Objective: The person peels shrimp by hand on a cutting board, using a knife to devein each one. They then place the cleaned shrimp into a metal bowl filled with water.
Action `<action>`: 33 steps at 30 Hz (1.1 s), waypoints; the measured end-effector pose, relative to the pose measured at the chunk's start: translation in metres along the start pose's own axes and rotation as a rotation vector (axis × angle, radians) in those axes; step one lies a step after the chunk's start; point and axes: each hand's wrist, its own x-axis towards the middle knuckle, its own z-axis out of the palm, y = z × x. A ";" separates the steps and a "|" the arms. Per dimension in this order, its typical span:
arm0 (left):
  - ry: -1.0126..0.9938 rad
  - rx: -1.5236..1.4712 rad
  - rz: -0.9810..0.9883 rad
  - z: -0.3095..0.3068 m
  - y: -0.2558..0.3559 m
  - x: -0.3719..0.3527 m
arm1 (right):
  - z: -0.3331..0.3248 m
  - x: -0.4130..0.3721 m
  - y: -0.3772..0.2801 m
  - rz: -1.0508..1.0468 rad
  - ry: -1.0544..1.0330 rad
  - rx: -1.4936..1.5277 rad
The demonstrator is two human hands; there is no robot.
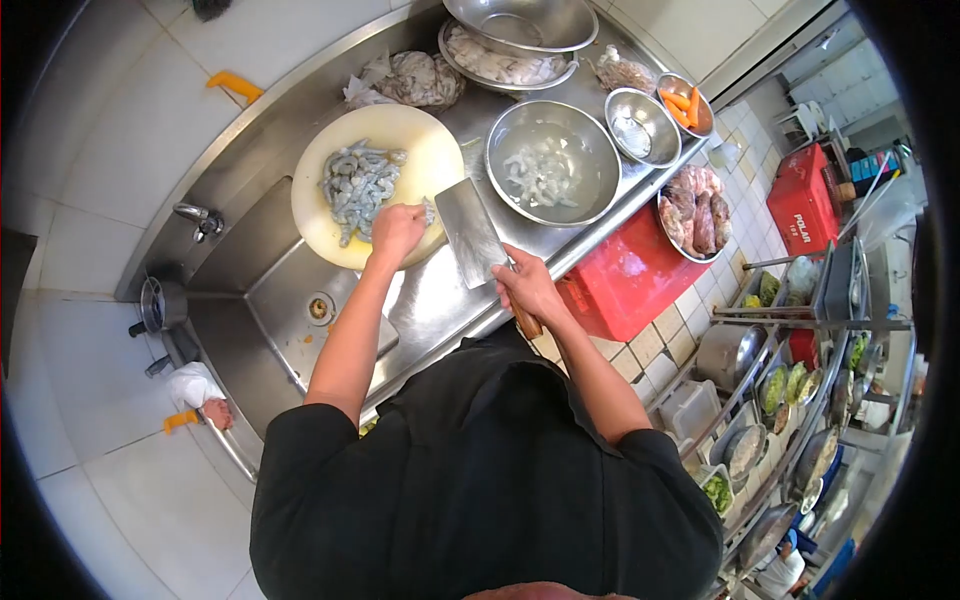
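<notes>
My right hand (530, 285) is wrapped round the wooden handle of a cleaver (472, 232). The broad steel blade lies at the right edge of a round pale cutting board (440, 150). On that board my left hand (398, 232) is closed, its fingertips pinching a grey peeled shrimp (428, 212) close to the blade. A heap of raw peeled shrimp (360, 185) covers the board's middle, just beyond my left hand. Right of the blade stands a steel bowl (490, 165) of cloudy water with shrimp pieces (540, 175) in it.
The board partly overhangs a steel sink (225, 300) with a tap (200, 220). Behind are a bag of shrimp (415, 80), stacked bowls (525, 25), a small bowl (640, 128) and carrots (682, 105). Meat (693, 210) sits by a red crate (630, 275); laden shelves (800, 400) stand right.
</notes>
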 end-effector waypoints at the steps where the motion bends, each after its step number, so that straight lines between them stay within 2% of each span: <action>1: -0.003 -0.005 -0.014 0.000 0.001 0.001 | 0.002 0.003 -0.002 -0.002 0.000 0.015; 14: -0.033 -0.009 -0.094 0.001 0.004 0.002 | 0.017 0.030 0.006 0.005 0.066 0.113; 17: -0.045 -0.017 -0.114 0.003 0.003 0.003 | 0.016 0.030 0.009 0.002 0.001 0.111; 23: -0.029 -0.036 -0.148 -0.002 0.012 -0.002 | 0.014 0.011 0.006 0.004 -0.047 0.122; 33: 0.062 -0.130 -0.097 0.006 0.009 -0.009 | 0.006 -0.028 0.001 0.049 -0.095 0.096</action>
